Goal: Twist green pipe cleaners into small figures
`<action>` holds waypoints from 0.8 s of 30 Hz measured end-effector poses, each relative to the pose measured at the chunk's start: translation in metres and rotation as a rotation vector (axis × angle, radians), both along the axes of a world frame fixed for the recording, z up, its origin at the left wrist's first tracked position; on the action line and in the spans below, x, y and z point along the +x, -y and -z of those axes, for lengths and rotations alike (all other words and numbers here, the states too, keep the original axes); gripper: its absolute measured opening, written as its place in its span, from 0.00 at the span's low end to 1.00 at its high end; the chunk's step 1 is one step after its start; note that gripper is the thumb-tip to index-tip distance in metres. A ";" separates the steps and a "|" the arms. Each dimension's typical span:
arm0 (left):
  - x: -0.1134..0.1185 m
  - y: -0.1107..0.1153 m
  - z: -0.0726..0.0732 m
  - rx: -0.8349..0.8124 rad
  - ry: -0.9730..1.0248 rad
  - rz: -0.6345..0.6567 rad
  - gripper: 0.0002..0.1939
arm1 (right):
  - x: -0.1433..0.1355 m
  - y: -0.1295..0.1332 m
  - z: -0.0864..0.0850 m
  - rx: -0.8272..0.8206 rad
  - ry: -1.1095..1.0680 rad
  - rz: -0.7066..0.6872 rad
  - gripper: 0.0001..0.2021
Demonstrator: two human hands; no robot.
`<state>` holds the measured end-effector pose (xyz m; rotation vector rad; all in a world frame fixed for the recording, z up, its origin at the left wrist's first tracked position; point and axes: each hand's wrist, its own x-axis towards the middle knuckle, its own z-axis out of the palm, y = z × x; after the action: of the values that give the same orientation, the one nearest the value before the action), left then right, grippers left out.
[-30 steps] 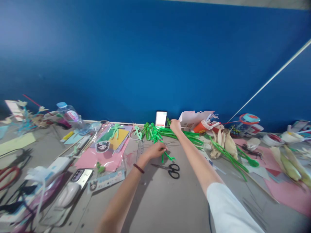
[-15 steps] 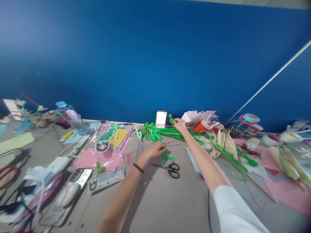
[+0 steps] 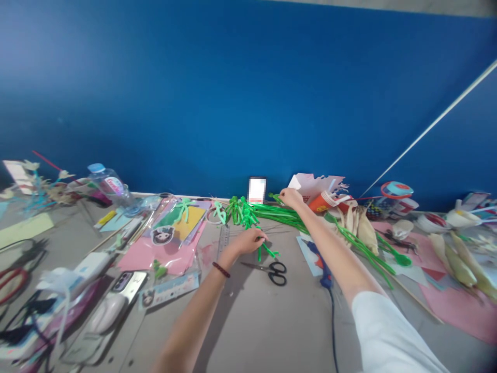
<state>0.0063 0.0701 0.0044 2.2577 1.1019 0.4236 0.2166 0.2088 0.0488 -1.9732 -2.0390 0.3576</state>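
Observation:
My right hand (image 3: 292, 199) reaches to the back of the table, its fingers pinched on a small green pipe-cleaner figure (image 3: 275, 197), which is tilted over and mostly hidden. Closer to me, my left hand (image 3: 250, 242) is closed over another green pipe-cleaner piece (image 3: 269, 252), whose legs stick out below the fingers. More green pipe-cleaner figures (image 3: 235, 210) stand bunched just behind it. Long green pipe cleaners (image 3: 281, 213) lie beneath my right hand. Black-handled scissors (image 3: 276, 273) lie before my left hand.
A lit phone screen (image 3: 257, 190) leans on the blue wall. A blue glue gun (image 3: 325, 274) with a cord lies under my right forearm. To the left are a plastic bottle (image 3: 112, 185), pink paper (image 3: 134, 256) and a phone (image 3: 132, 284); dried husks (image 3: 367, 230) lie right.
My right hand has shifted slightly right, and the figure in it has gone from upright to tipped low. The glue gun has come into view beside my forearm. My left hand stays put.

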 end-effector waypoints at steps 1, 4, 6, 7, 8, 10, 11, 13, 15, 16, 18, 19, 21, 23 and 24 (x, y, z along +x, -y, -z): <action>0.001 0.001 -0.001 0.001 -0.013 -0.006 0.15 | -0.002 0.001 0.003 0.004 0.007 0.002 0.09; 0.005 0.005 -0.007 0.075 -0.027 0.015 0.14 | -0.009 0.006 0.007 0.014 -0.008 -0.025 0.10; 0.011 0.008 -0.011 0.229 -0.045 0.017 0.14 | -0.015 0.014 0.006 0.041 -0.040 -0.053 0.12; 0.013 0.009 -0.013 0.338 -0.069 0.000 0.14 | -0.018 0.020 0.005 0.063 -0.056 -0.064 0.12; 0.014 0.010 -0.015 0.457 -0.093 -0.028 0.15 | -0.022 0.027 0.004 0.091 -0.070 -0.073 0.13; 0.011 0.009 -0.019 0.677 -0.096 -0.114 0.16 | -0.028 0.044 0.002 0.156 -0.092 -0.074 0.13; 0.006 0.007 -0.022 0.754 -0.060 -0.182 0.16 | -0.031 0.054 0.002 0.206 -0.110 -0.072 0.14; -0.011 0.002 -0.028 0.832 0.071 -0.366 0.18 | -0.034 0.072 0.004 0.380 -0.208 -0.099 0.13; -0.036 -0.004 -0.036 0.803 0.258 -0.579 0.17 | -0.036 0.086 0.008 0.416 -0.285 -0.178 0.12; -0.050 -0.007 -0.040 0.757 0.370 -0.654 0.15 | -0.036 0.092 0.011 0.408 -0.310 -0.209 0.12; -0.076 -0.009 -0.048 0.572 0.555 -0.678 0.14 | -0.037 0.099 0.018 0.350 -0.342 -0.244 0.11; -0.087 -0.009 -0.051 0.479 0.617 -0.656 0.15 | -0.038 0.100 0.022 0.306 -0.354 -0.255 0.10; -0.100 -0.008 -0.055 0.374 0.664 -0.655 0.15 | -0.044 0.102 0.029 0.190 -0.400 -0.265 0.10; -0.101 -0.007 -0.055 0.331 0.642 -0.632 0.15 | -0.054 0.102 0.032 0.028 -0.532 -0.246 0.10; -0.098 -0.007 -0.054 0.309 0.623 -0.600 0.15 | -0.061 0.101 0.032 -0.068 -0.643 -0.221 0.11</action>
<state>-0.0918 0.0768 0.0587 1.7633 1.3991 1.5090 0.1553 0.1075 0.0165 -1.4016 -1.8165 0.9746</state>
